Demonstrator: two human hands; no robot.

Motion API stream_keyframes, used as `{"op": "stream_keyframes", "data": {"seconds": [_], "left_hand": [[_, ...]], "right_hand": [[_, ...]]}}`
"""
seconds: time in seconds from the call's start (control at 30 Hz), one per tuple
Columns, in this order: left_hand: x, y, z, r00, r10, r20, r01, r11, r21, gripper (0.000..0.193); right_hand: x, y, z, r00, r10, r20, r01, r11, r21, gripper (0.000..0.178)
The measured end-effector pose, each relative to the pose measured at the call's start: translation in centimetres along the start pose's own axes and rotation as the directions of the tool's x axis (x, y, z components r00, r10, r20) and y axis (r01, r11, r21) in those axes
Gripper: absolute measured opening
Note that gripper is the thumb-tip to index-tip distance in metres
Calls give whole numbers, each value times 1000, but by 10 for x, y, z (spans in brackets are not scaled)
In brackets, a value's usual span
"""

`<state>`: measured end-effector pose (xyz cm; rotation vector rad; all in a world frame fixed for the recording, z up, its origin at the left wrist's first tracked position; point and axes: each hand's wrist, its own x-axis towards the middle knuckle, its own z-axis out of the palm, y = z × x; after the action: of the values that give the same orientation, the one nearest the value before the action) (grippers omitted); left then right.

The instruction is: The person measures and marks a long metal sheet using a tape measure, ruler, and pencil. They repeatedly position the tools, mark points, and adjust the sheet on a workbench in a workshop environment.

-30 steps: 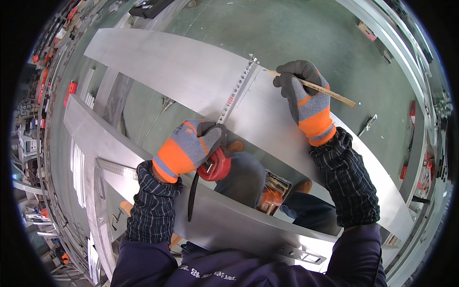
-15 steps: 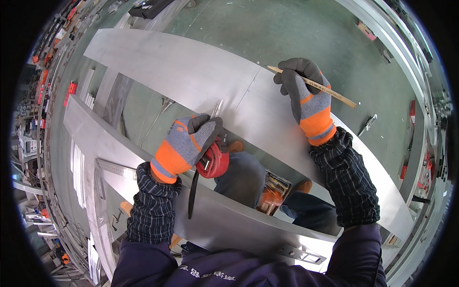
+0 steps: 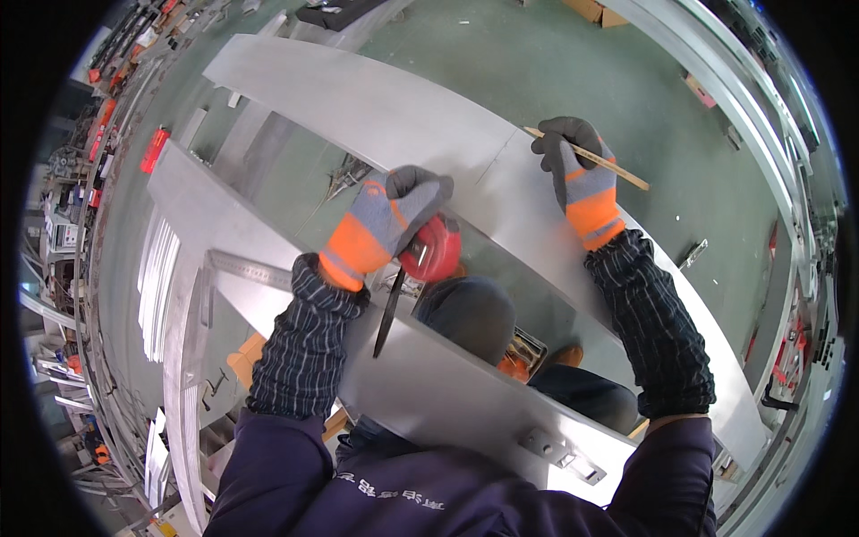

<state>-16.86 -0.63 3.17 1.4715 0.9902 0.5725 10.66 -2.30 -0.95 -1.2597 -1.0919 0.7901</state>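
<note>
My left hand (image 3: 380, 219), in a grey and orange glove, is closed around a red tape measure (image 3: 435, 252) with a black strap hanging from it. It is above the gap between two metal panels, close to the inner edge of the far panel (image 3: 385, 103). No drawn-out blade can be made out. In my gloved right hand (image 3: 580, 170) a wooden pencil (image 3: 630, 175) is pinched, its tip pointing left over the far panel's outer edge. A thin dark line (image 3: 497, 159) crosses that panel between my hands.
The near panel (image 3: 429, 380) spans in front of my body, carrying a metal square (image 3: 250, 268) and a slotted metal piece (image 3: 562, 455). Below the gap sits a tool box (image 3: 528, 353) by my legs. White strips (image 3: 159, 277) lean at the left, near a red object (image 3: 155, 150).
The tape measure, in my left hand, has moved right and up in the picture, and its blade no longer shows. My right hand keeps the pencil, now tilted slightly differently. The view has shifted.
</note>
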Motion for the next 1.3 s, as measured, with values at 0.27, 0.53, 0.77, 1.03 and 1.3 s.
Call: {"op": "stream_keyframes", "data": {"seconds": [0.27, 0.53, 0.77, 1.03, 1.3], "left_hand": [[-115, 38, -14, 998, 31, -59, -20, 983, 182, 22], [-205, -49, 22, 915, 193, -355, 70, 789, 610, 34], [-221, -45, 38, 532, 729, -431, -264, 626, 734, 37], [-322, -60, 68, 807, 589, -49, -567, 795, 216, 21], [-338, -80, 51, 888, 460, 10, -457, 878, 145, 23]], "right_hand": [[-103, -96, -47, 989, -148, 18, 148, 987, -54, 33], [-281, -88, -105, 995, 77, -58, -95, 895, -436, 41], [-349, -89, -119, 993, 35, 110, 46, 751, -659, 40], [-396, -82, -113, 987, 100, 124, 25, 670, -742, 49], [-397, -71, -127, 978, 137, 156, 41, 610, -792, 50]]}}
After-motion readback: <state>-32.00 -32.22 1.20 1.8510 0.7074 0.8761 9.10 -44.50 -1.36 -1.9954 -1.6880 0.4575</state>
